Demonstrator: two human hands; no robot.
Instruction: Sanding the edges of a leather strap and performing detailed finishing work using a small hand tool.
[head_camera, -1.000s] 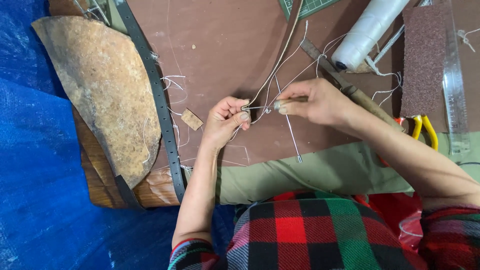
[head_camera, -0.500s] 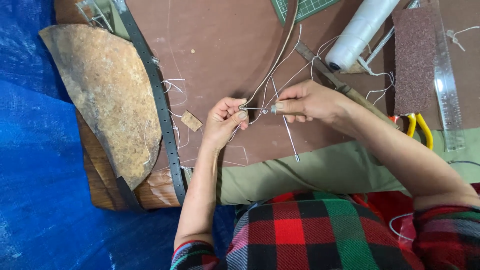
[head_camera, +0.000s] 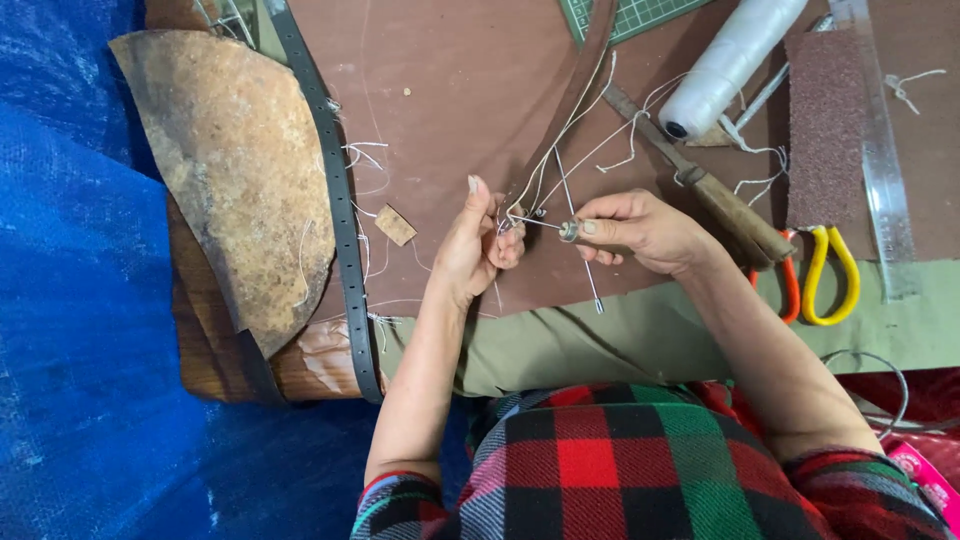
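1. Left hand (head_camera: 478, 243) sits at centre frame, fingers curled in and pinching the white thread (head_camera: 560, 140) at its fingertips.
2. Right hand (head_camera: 630, 228), at 3 o'clock from the left and just beside it, is closed, thumb and forefinger clamped on a thin metal needle (head_camera: 540, 223) with a small ring at the grip.
3. The needle's tip points toward 9 o'clock and reaches the left fingertips; whether it touches them is too small to tell.
4. The thread runs off toward 1 o'clock, up to a white spool (head_camera: 730, 62) lying on the brown counter (head_camera: 450, 90).
5. At 3 o'clock from the right hand, a wooden-handled tool (head_camera: 735, 212) lies slantwise; beyond it are scissors (head_camera: 825, 285) with yellow and orange handles.
6. Just above the scissors, a strip of sandpaper (head_camera: 825, 125) lies beside a clear ruler (head_camera: 885, 170).
7. At 9 o'clock from the left hand, a dark punched belt (head_camera: 340, 210) runs down the counter, with a rough piece of brown leather (head_camera: 235, 170) beyond it.
8. A small tan scrap (head_camera: 395, 226) lies between belt and left hand.
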